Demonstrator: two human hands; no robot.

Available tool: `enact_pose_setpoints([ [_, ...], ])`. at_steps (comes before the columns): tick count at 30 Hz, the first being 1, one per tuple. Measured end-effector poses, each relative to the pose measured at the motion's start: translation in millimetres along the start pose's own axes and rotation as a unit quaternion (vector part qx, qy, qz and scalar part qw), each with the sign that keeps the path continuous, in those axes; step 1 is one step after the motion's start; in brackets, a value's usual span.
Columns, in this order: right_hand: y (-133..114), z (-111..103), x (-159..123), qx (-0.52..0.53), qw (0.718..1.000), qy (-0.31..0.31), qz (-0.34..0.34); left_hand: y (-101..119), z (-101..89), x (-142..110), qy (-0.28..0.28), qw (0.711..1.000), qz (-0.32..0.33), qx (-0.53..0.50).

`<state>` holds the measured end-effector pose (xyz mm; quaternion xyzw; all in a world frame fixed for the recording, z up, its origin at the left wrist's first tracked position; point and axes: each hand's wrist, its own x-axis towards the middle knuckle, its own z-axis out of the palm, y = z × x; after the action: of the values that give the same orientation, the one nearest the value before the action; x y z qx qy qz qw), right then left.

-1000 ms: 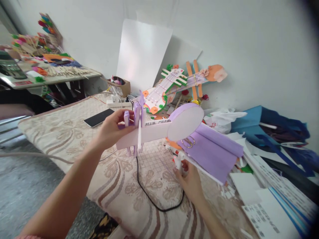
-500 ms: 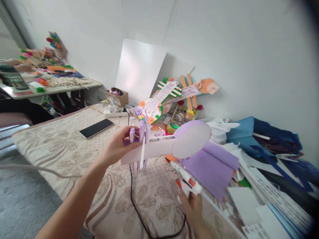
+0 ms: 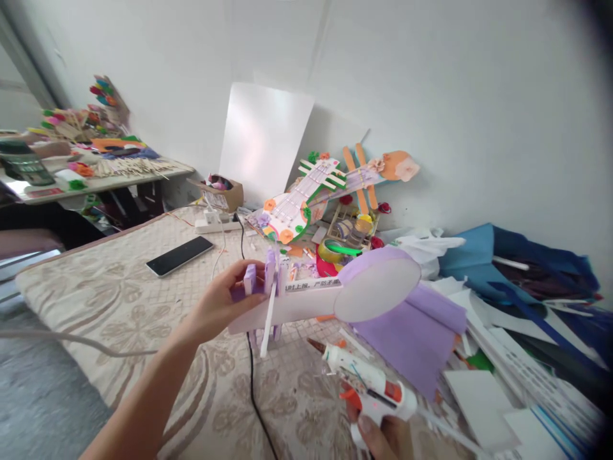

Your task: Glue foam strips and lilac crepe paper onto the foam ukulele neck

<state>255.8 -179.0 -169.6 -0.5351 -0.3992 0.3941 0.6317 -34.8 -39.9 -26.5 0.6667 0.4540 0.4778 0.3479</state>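
Lute-shaped craft model (image 3: 306, 310), white flat face with lilac edging, held up off the surface (image 3: 205, 402), long axis roughly level, tilted slightly up to the right. Round disc end (image 3: 378, 291) at right, straight neck to the left, black printed characters along neck's upper side. Lilac peg pieces (image 3: 271, 271) stick out above and below near left end; thin white strip (image 3: 269, 322) slants down across there. Hot glue gun (image 3: 368, 380), white, orange trigger (image 3: 352, 399), held lower right of model, dark nozzle (image 3: 316, 345) aimed up-left, apart from model.
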Motion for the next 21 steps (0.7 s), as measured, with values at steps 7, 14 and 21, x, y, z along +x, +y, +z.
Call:
enact_pose_setpoints([
  [7,-25,-9,19,-0.107,0.987,-0.118,-0.023,6,4.6,-6,0.017,1.0,0.011,0.0],
  [14,-26,-11,27,-0.315,0.938,-0.123,-0.082,10,18.7,-11,0.05,0.999,-0.005,0.016],
  [21,-12,-21,22,-0.37,0.914,-0.121,-0.117,24,32.0,-21,0.093,0.995,-0.022,0.017],
])
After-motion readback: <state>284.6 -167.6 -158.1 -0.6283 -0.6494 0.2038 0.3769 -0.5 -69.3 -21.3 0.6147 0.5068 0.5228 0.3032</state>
